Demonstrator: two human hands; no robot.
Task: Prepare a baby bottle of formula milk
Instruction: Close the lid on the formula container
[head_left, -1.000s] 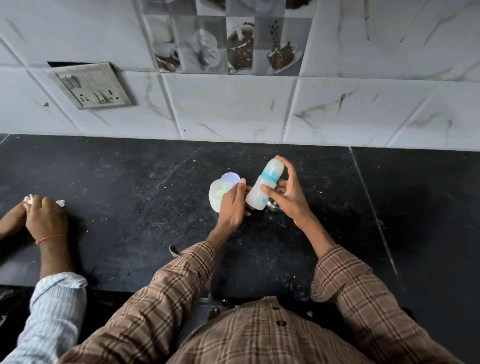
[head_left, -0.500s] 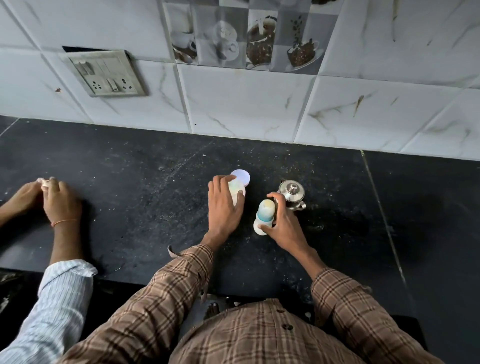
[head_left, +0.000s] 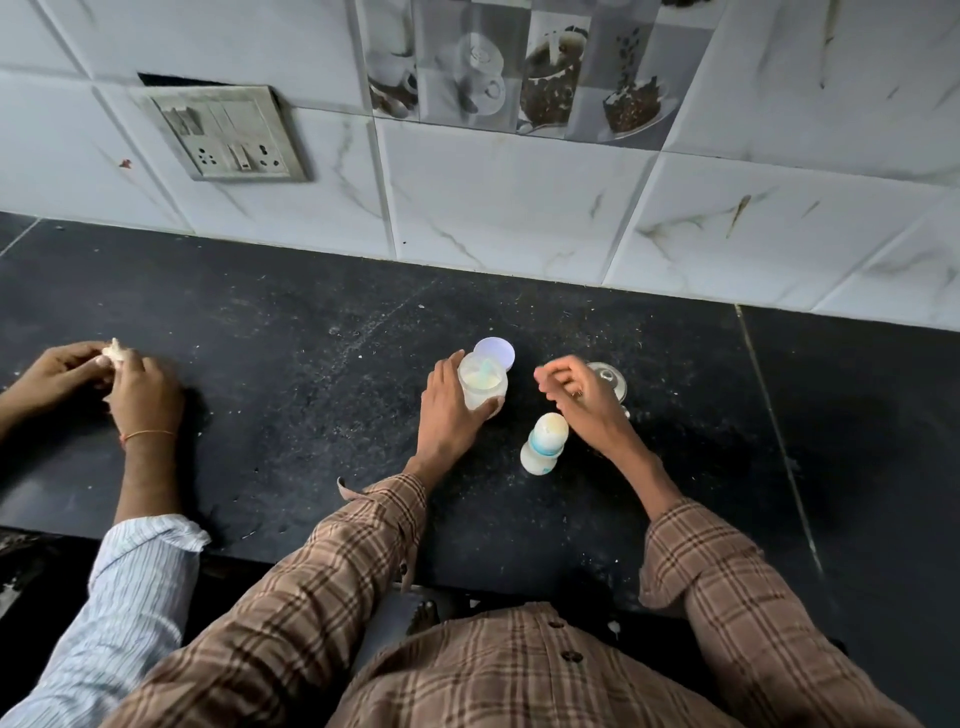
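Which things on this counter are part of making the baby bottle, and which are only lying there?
For the job:
- bottle, standing, capped
- open jar with white contents, held by the left hand
- right hand, empty, above the bottle

Not clearly part of it:
- steel pot behind the right hand
- wall socket
- another person's hands, holding something small and pale

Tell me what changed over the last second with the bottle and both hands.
The right hand set the baby bottle upright on the black counter, let go and now hovers open above it. The left hand left the bottle and grips the open formula jar. The jar and the steel pot behind stayed put.
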